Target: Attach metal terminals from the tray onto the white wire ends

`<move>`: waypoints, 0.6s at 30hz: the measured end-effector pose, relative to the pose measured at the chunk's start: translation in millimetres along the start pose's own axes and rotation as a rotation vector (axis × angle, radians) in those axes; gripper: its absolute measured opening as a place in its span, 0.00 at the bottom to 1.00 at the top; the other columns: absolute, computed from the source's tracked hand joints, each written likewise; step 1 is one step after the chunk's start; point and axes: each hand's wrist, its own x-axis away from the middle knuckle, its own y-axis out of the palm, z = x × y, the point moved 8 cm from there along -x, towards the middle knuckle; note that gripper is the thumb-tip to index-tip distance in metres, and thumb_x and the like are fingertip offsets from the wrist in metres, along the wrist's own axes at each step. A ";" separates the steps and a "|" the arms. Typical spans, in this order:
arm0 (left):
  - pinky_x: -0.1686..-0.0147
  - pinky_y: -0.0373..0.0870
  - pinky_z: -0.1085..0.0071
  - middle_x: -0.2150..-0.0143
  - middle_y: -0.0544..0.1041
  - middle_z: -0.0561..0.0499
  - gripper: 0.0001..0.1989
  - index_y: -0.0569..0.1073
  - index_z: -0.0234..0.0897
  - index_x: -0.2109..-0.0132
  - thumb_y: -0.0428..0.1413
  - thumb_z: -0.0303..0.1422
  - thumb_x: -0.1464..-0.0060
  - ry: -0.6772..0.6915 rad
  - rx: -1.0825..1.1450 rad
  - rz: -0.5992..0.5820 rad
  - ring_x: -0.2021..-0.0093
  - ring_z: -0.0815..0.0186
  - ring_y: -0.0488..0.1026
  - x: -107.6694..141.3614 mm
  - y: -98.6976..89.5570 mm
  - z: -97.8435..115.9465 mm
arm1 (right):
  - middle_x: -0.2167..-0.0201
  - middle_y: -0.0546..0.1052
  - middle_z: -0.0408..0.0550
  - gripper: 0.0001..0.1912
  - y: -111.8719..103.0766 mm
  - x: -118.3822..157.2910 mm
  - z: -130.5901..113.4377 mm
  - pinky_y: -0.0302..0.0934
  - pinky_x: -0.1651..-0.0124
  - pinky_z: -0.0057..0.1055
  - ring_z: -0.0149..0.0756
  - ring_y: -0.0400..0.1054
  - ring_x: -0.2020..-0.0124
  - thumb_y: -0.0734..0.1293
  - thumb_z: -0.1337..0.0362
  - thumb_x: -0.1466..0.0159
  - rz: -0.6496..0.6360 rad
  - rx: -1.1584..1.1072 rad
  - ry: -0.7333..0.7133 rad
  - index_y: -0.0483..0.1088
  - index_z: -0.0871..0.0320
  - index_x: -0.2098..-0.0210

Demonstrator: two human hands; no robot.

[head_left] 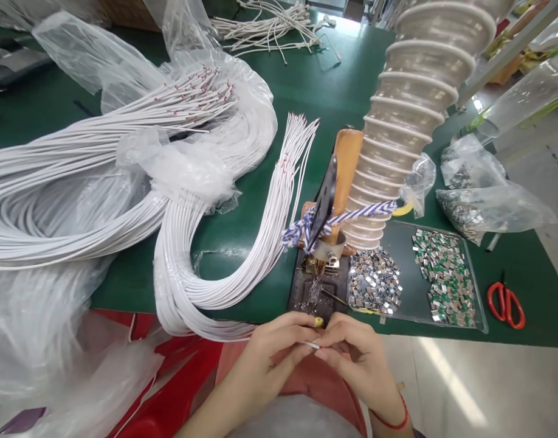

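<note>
Pinching a short white wire end [312, 345] between the fingertips, the left hand [265, 359] and right hand [358, 365] are holding it crosswise, just in front of the dark metal press base [313, 298].

green-topped workbench [343, 67], pale glossy floor [465, 389], white shelf rail [507, 52]

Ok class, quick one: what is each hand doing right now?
Left hand: closed, pinching a white wire.
Right hand: closed, apparently on the same wire.
</note>
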 end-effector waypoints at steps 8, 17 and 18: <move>0.60 0.75 0.75 0.62 0.79 0.48 0.14 0.84 0.39 0.65 0.63 0.43 0.36 0.014 0.175 0.022 0.62 0.65 0.78 -2.2 -8.4 -3.3 | 0.77 0.75 0.42 0.11 9.1 -3.8 -3.0 0.56 0.76 0.26 0.29 0.65 0.77 0.75 0.57 0.33 -0.098 -0.009 -0.007 0.80 0.55 0.70; 0.62 0.74 0.76 0.61 0.82 0.47 0.06 0.87 0.40 0.63 0.64 0.29 0.39 0.065 0.077 0.097 0.63 0.66 0.80 -7.6 -20.9 -0.2 | 0.71 0.74 0.43 0.04 -84.7 -39.0 -14.9 0.60 0.66 0.32 0.38 0.69 0.69 0.68 0.65 0.32 0.311 0.754 -0.001 0.74 0.54 0.64; 0.63 0.74 0.76 0.61 0.82 0.47 0.06 0.87 0.41 0.62 0.64 0.28 0.39 0.063 0.079 0.100 0.63 0.66 0.80 -7.8 -21.3 -0.8 | 0.69 0.74 0.44 0.03 -92.4 -42.8 -9.1 0.60 0.65 0.33 0.39 0.70 0.67 0.68 0.65 0.33 0.349 0.801 0.018 0.74 0.54 0.65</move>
